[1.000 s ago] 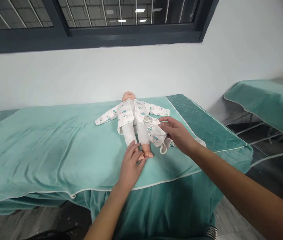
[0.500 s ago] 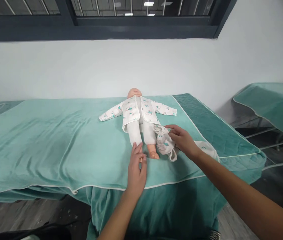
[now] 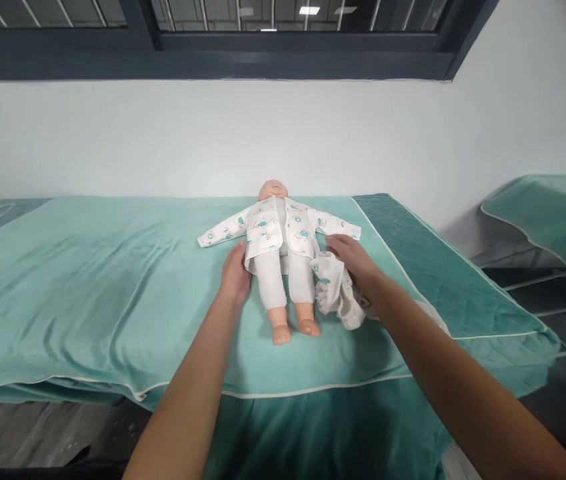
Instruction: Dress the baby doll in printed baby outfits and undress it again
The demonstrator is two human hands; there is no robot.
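Note:
A baby doll (image 3: 273,280) lies on its back, head toward the wall, in white leggings with bare feet. It wears a white printed jacket (image 3: 263,230), open down the front, sleeves spread to both sides. My left hand (image 3: 237,272) is at the jacket's lower left edge, its fingers extended along the doll's side and partly hidden. On the other side, my right hand (image 3: 355,259) reaches over a crumpled printed baby garment (image 3: 333,283), fingers stretched toward the jacket's right edge below the sleeve. Neither hand visibly grips anything.
A light green cover (image 3: 87,287) with white piping spreads over the bed. White fabric (image 3: 433,315) lies partly behind my right forearm. Beyond the bed's right end stands another green-covered bed (image 3: 553,207). A white wall (image 3: 213,133) and a dark barred window (image 3: 287,53) are behind.
My left hand has left the doll's foot and moved up to the jacket's left side. My right hand has let go of the crumpled garment and moved up beside the jacket.

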